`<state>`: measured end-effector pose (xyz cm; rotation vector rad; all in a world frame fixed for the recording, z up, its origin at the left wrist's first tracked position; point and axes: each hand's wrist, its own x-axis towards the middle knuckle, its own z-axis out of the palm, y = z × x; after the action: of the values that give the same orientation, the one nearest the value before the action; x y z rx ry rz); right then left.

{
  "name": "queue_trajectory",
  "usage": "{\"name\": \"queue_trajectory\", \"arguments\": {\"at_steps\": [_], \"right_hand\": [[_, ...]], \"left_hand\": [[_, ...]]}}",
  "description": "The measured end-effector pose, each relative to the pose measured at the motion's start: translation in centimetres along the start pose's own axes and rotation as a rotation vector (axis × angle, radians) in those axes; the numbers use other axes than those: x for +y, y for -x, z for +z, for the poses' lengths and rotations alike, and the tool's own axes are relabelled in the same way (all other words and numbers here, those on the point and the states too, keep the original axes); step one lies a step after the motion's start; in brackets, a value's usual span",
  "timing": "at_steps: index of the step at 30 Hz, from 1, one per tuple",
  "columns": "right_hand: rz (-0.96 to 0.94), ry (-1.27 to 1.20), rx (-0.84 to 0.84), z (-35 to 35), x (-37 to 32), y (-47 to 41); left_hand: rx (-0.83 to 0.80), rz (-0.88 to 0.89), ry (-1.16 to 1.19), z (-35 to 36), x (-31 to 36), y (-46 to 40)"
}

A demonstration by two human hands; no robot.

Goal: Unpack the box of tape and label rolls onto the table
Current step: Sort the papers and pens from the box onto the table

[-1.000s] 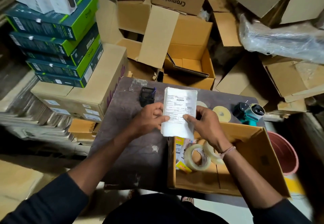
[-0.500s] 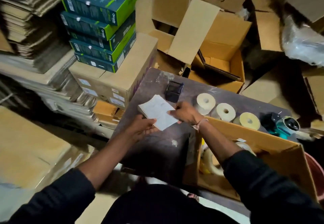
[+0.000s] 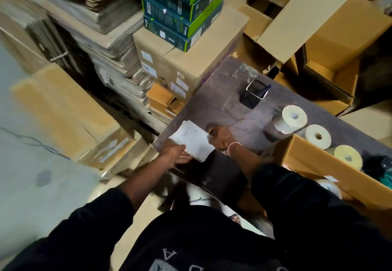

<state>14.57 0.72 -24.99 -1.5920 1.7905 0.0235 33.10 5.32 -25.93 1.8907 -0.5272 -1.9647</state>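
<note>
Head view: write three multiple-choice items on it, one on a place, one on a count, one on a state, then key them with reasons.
1. Where is the white label stack?
A. inside the open box
B. over the table's near left corner
C. on the green cartons

2. How many label rolls stand on the table beyond the open box?
A. one
B. three
C. five

3. How is the label stack held?
A. by both hands
B. by the right hand alone
C. by nobody

Key: 1 B, it sits above that corner. 2 B, three pale rolls stand in a row. 3 A, the left hand and right hand grip opposite edges.
</note>
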Motion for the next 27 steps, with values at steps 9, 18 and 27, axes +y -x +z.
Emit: {"name": "queue_trajectory", "arguments": {"at_steps": [9,18,27], "right_hand": [[-0.063,0.034,-0.023,-0.9,1.5,0.6],[-0.114,-0.199,0.152,-13.9,5.0,7.1],[0.031,-0.742,0.059,-18.0,16.9,18.6]], "left_hand": [[-0.059,0.032,-0.373,-0.1,2.2,1.5],[-0.141,0.525,-0.524,8.3,6.9,5.5],[-0.295,0.981,-0.555,22.5,7.8,6.8]]}}
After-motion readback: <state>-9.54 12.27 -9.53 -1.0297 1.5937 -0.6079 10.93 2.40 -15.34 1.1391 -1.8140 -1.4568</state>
